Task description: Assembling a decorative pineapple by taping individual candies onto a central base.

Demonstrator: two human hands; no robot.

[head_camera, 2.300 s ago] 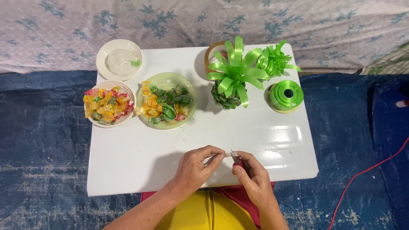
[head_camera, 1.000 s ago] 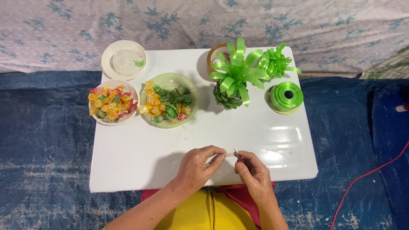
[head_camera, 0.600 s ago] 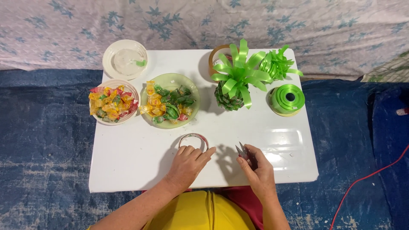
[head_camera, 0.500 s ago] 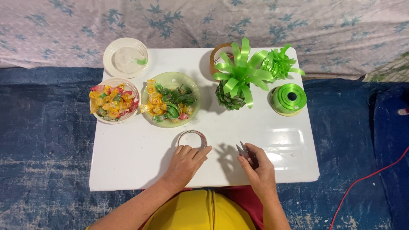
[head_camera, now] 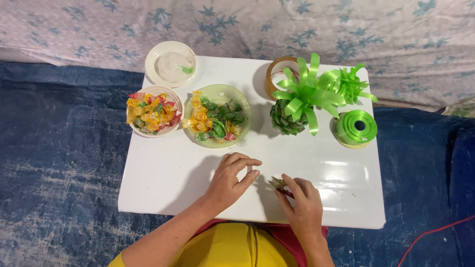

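At the near edge of the white bench point(head_camera: 163, 183), about 6 o'clock, the right hand point(head_camera: 303, 205) pinches a small folded piece point(head_camera: 277, 183), seemingly a sweet wrapper, between thumb and forefinger, its fingers narrow around it. Just to its left, at 7 o'clock, the left hand point(head_camera: 231, 179) rests palm-down on the bench with the fingers loosely curled and holding nothing that shows. Open white surface spreads to both sides of the hands, more of it toward the left edge at 9 o'clock and the right corner at 4 o'clock. Past the hands, at the middle, sits a green glass bowl point(head_camera: 217, 122) of wrapped sweets, with a smaller bowl of sweets point(head_camera: 151, 116) beside it at 10 o'clock and a nearly bare white dish point(head_camera: 169, 63) beyond. At 1 o'clock stand a green ribbon ornament point(head_camera: 300, 99) and a tape roll point(head_camera: 277, 74) behind it; a green ribbon spool point(head_camera: 356, 128) lies at 2 o'clock near the right edge. Blue cloth covers the floor point(head_camera: 59, 163) around the bench; a pale floral sheet point(head_camera: 237, 24) hangs at 12 o'clock. Against half a second ago, the clear ring that lay just ahead of the left hand no longer shows, and the left hand now sits closer to the right.
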